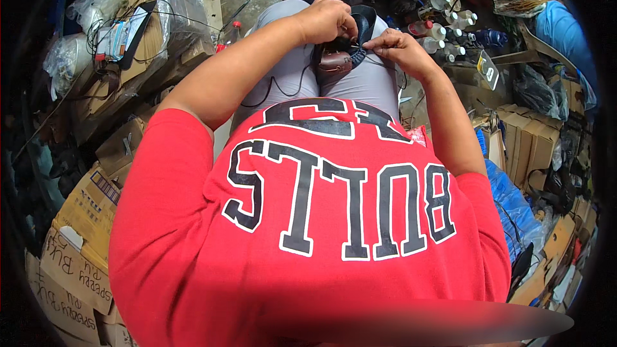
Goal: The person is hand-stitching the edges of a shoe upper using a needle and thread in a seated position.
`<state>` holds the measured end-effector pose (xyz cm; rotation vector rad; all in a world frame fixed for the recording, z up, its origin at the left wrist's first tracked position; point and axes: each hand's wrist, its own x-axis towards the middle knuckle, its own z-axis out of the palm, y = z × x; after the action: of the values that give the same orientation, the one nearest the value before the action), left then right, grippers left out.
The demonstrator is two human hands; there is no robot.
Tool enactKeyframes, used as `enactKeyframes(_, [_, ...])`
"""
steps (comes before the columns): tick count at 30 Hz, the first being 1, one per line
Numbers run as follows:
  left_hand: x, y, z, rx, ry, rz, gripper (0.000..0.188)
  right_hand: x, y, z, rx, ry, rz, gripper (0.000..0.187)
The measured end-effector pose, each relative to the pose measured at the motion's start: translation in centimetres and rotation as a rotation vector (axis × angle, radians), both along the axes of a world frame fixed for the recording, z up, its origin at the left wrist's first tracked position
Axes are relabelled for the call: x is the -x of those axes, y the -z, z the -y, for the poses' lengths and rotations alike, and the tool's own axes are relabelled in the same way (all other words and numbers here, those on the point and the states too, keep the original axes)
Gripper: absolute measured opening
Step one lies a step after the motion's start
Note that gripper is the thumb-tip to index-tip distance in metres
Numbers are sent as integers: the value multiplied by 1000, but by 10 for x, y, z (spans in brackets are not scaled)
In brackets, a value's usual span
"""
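A dark brown leather shoe point(336, 62) with a black collar rests between my thighs, on grey trousers point(283, 80). My left hand point(326, 20) is closed over the shoe's upper part, its fingers curled down towards the opening; what the fingertips grip is hidden. On the other side of the shoe, my right hand point(400, 50) is closed in a pinch beside the collar. A thin, light, needle-like piece shows at its fingertips, too small to tell for sure. A loose black cord point(273, 83) trails over my left thigh.
Cardboard boxes point(90, 212) are piled at the left, with clear plastic wrapping point(183, 0) farther off. Several bottles point(450, 26) stand beyond my right hand. Folded cardboard point(530, 141) and blue plastic point(511, 199) lie at the right. A red-capped bottle point(235, 31) stands by my left knee.
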<state>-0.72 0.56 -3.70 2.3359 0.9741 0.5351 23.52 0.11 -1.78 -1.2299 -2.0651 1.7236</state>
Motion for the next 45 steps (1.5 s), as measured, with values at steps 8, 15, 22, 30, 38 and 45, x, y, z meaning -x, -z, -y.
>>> enactKeyframes(8, [-5, -5, 50, 278, -346, 186, 16, -2, -1, 29, -215, 127, 97, 26])
enactKeyframes(15, [-6, 4, 20, 121, -177, 148, 14, 0, 7, 17, -326, 174, 7, 18])
enactKeyframes(22, [-1, -3, 26, -105, -179, -25, 14, -3, 4, 17, -169, 123, 21, 24])
enactKeyframes(30, [-10, -7, 36, 363, -362, -41, 17, 2, 6, 32, 42, 293, -79, 26])
enactKeyframes(38, [-26, -9, 36, 517, -429, 49, 19, 14, 5, 34, 172, 449, -189, 18])
enactKeyframes(45, [-21, -30, 27, 110, -246, -204, 16, 14, 8, 24, 86, 302, -138, 12])
